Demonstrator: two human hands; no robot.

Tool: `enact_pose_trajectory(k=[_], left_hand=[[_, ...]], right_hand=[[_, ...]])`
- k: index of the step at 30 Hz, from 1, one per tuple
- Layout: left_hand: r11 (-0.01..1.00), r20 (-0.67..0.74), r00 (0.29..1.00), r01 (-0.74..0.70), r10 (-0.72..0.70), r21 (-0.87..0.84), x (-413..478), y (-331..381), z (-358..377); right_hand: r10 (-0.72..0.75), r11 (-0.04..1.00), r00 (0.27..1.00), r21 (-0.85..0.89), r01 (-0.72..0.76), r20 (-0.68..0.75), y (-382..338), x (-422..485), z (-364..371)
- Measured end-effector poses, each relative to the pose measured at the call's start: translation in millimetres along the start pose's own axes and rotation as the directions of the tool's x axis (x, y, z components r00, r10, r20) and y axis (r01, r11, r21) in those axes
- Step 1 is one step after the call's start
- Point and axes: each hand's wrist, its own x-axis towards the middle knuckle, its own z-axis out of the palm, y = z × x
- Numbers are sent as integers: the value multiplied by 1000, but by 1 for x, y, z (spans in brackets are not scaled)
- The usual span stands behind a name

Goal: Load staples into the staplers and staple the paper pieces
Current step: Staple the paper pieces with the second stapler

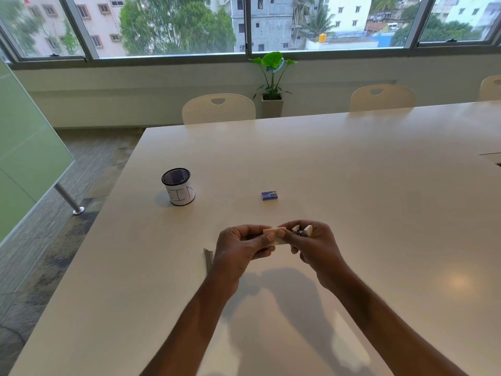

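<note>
Just above the bench (352, 172), the left hand (241, 248) pinches the paper piece (276, 237), feeding its end into the small stapler (302, 230) gripped by the right hand's (317, 248) curled fingers (296, 251), seemingly lining up a staple, the blue staple box (269, 195) lying well beyond.

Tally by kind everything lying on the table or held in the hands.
Mesh cup: 1
Staple box: 1
Paper piece: 1
Stapler: 1
Grey metal piece, too small to identify: 1
Total: 5
</note>
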Motion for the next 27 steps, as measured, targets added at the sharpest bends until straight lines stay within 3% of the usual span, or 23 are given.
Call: enact_pose_trajectory(k=[14, 20, 27], left_hand=[[998, -47, 998, -42, 44, 48, 2, -6, 3], [959, -108, 978, -151, 181, 241, 7, -12, 5], [907, -125, 944, -249, 306, 339, 9, -17, 3]], right_hand=[[33, 999, 999, 18, -33, 13, -1, 2, -2], [47, 999, 999, 7, -47, 9, -3, 3, -2], [42, 999, 999, -10, -42, 0, -6, 7, 2]])
